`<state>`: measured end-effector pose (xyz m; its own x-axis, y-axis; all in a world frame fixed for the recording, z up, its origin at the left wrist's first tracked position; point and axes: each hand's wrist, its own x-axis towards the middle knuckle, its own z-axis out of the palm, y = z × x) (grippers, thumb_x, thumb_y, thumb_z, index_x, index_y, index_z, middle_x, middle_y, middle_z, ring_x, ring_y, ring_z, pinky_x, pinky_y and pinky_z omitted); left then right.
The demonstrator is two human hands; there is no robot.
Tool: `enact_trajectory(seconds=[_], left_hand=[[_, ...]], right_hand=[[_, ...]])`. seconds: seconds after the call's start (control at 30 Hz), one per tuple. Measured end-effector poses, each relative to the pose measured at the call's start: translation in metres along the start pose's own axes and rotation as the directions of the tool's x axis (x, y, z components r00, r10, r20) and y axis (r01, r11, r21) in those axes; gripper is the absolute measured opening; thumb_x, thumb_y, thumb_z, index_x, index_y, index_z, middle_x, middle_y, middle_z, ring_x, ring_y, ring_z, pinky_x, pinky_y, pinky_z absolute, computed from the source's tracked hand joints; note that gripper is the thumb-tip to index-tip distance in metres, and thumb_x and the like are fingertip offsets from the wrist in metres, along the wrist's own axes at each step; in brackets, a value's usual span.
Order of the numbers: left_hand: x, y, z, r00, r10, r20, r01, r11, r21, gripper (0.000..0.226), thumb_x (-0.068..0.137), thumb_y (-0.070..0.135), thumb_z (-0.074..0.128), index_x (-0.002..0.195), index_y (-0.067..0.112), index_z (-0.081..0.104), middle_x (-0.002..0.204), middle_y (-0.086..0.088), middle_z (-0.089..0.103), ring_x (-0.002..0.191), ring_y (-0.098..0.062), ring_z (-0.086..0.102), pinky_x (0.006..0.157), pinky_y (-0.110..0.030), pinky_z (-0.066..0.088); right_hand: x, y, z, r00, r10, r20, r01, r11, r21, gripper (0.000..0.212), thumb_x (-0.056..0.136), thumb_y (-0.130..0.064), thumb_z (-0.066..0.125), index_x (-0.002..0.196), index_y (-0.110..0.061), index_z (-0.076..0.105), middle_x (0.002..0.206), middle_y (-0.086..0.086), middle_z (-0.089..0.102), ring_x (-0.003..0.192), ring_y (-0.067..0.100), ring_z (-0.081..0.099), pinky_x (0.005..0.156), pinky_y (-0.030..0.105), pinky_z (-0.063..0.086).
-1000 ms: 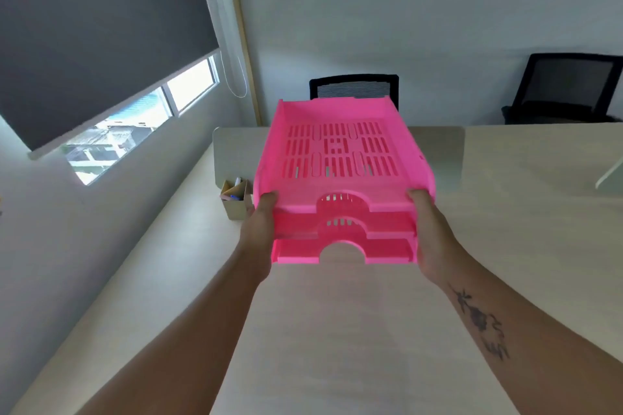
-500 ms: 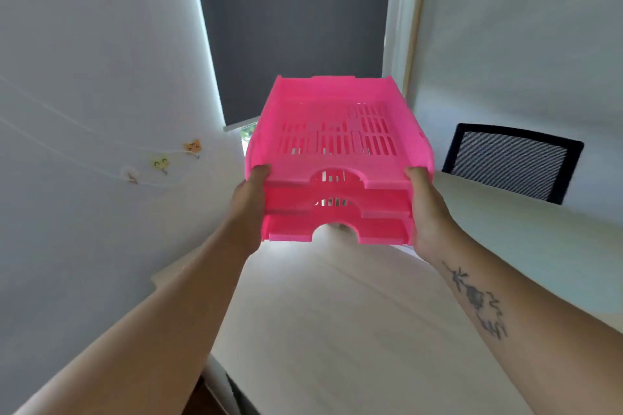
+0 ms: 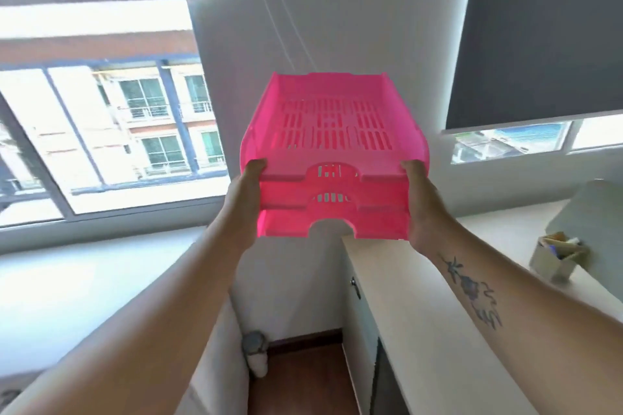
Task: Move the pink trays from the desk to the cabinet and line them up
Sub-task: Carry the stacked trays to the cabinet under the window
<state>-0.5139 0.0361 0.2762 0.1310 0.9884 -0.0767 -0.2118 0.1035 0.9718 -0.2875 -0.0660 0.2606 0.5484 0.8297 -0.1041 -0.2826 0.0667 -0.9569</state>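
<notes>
Two bare forearms reach forward and upward from the bottom corners of the view, roughly level with each other, and meet a stack of pink trays (image 3: pixel 332 158) held in the air at the middle of the scene. The left hand (image 3: pixel 243 202) clasps the left side of the stack, its thumb hooked over the front corner of the top tray and its palm flat against the side walls. The right hand (image 3: pixel 425 209) mirrors it on the right side, thumb on top of the corner, palm pressed to the side; a dark tattoo (image 3: pixel 473 293) runs along that forearm. Both hands are closed around the stack; the fingers beneath it are hidden.

Three tiers show at the front of the stack, each with a curved notch in its front lip, and the top tray has a slotted floor. The stack sits level, open side up, touching nothing but the hands.

Below and to the right lies the pale desk (image 3: pixel 438 330), with a small cardboard box of pens (image 3: pixel 558 254) near its far right edge. A low white surface (image 3: pixel 60 290) runs under the window (image 3: pixel 111 131) on the left. Between the two, a strip of brown floor (image 3: pixel 303 381) shows. Dark roller blinds (image 3: pixel 546 27) hang over the upper panes.
</notes>
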Motion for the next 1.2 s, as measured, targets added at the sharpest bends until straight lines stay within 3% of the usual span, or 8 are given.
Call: enact_trajectory(seconds=[0.1, 0.23, 0.4, 0.6, 0.77, 0.9, 1.07, 1.2], left_hand=[[-0.012, 0.015, -0.058, 0.994, 0.044, -0.099, -0.047, 0.998, -0.028, 0.045, 0.085, 0.040, 0.055, 0.118, 0.011, 0.067, 0.121, -0.027, 0.067, 0.103, -0.046, 0.067, 0.093, -0.066, 0.049], [-0.034, 0.029, -0.131, 0.984, 0.108, -0.139, -0.113, 0.993, -0.032, 0.033, 0.097, 0.036, 0.043, 0.108, 0.018, 0.068, 0.098, -0.015, 0.075, 0.080, -0.032, 0.073, 0.083, -0.054, 0.056], [-0.073, 0.043, -0.210, 0.947, 0.163, -0.279, -0.154, 0.987, 0.051, 0.047, 0.095, 0.044, 0.041, 0.127, 0.016, 0.062, 0.117, -0.021, 0.071, 0.101, -0.043, 0.070, 0.086, -0.067, 0.053], [-0.110, 0.054, -0.290, 0.866, 0.176, -0.468, -0.144, 0.984, 0.103, 0.045, 0.094, 0.047, 0.042, 0.120, 0.017, 0.064, 0.108, -0.017, 0.073, 0.095, -0.037, 0.073, 0.082, -0.058, 0.058], [-0.120, 0.052, -0.355, 0.838, 0.157, -0.523, -0.116, 0.987, 0.111, 0.045, 0.093, 0.049, 0.041, 0.113, 0.018, 0.066, 0.099, -0.013, 0.073, 0.095, -0.036, 0.072, 0.080, -0.055, 0.059], [-0.106, 0.049, -0.413, 0.831, 0.115, -0.544, -0.082, 0.993, 0.084, 0.050, 0.088, 0.053, 0.044, 0.117, 0.018, 0.066, 0.111, -0.019, 0.072, 0.096, -0.039, 0.072, 0.083, -0.064, 0.055], [-0.063, 0.040, -0.495, 0.864, 0.061, -0.499, -0.031, 0.997, 0.067, 0.051, 0.086, 0.054, 0.044, 0.116, 0.020, 0.065, 0.111, -0.019, 0.073, 0.096, -0.039, 0.072, 0.083, -0.063, 0.056], [-0.030, 0.040, -0.548, 0.910, 0.000, -0.416, 0.026, 0.998, 0.058, 0.044, 0.091, 0.050, 0.043, 0.117, 0.021, 0.064, 0.111, -0.019, 0.072, 0.095, -0.039, 0.071, 0.079, -0.059, 0.059]], right_hand=[[-0.006, 0.015, 0.060, 0.992, 0.045, 0.114, -0.045, 0.999, 0.003, 0.052, 0.077, -0.056, 0.051, 0.116, -0.024, 0.065, 0.116, 0.015, 0.072, 0.098, 0.037, 0.071, 0.078, 0.064, 0.055], [-0.020, 0.035, 0.127, 0.964, 0.077, 0.255, -0.073, 0.997, -0.024, 0.044, 0.079, -0.052, 0.050, 0.110, -0.025, 0.065, 0.104, 0.012, 0.072, 0.104, 0.038, 0.069, 0.080, 0.060, 0.055], [-0.046, 0.054, 0.200, 0.885, 0.102, 0.454, -0.085, 0.995, -0.057, 0.041, 0.087, -0.045, 0.046, 0.116, -0.023, 0.064, 0.109, 0.012, 0.075, 0.090, 0.032, 0.074, 0.065, 0.046, 0.061], [-0.085, 0.081, 0.272, 0.795, 0.159, 0.585, -0.136, 0.987, -0.084, 0.038, 0.089, -0.046, 0.049, 0.114, -0.022, 0.066, 0.106, 0.015, 0.075, 0.085, 0.035, 0.075, 0.058, 0.047, 0.061], [-0.110, 0.112, 0.326, 0.719, 0.183, 0.670, -0.158, 0.982, -0.099, 0.049, 0.090, -0.054, 0.046, 0.119, -0.019, 0.064, 0.107, 0.018, 0.075, 0.087, 0.042, 0.074, 0.067, 0.060, 0.058], [-0.124, 0.146, 0.371, 0.744, 0.197, 0.638, -0.162, 0.980, -0.113, 0.052, 0.087, -0.057, 0.048, 0.119, -0.018, 0.064, 0.107, 0.017, 0.074, 0.087, 0.042, 0.074, 0.073, 0.068, 0.055], [-0.136, 0.197, 0.432, 0.806, 0.164, 0.569, -0.156, 0.986, -0.062, 0.038, 0.093, -0.048, 0.046, 0.114, -0.022, 0.064, 0.105, 0.016, 0.075, 0.087, 0.040, 0.074, 0.074, 0.063, 0.057], [-0.145, 0.235, 0.477, 0.874, 0.190, 0.447, -0.187, 0.981, -0.053, 0.044, 0.087, -0.047, 0.050, 0.120, -0.021, 0.063, 0.108, 0.017, 0.074, 0.087, 0.041, 0.074, 0.073, 0.067, 0.055]])
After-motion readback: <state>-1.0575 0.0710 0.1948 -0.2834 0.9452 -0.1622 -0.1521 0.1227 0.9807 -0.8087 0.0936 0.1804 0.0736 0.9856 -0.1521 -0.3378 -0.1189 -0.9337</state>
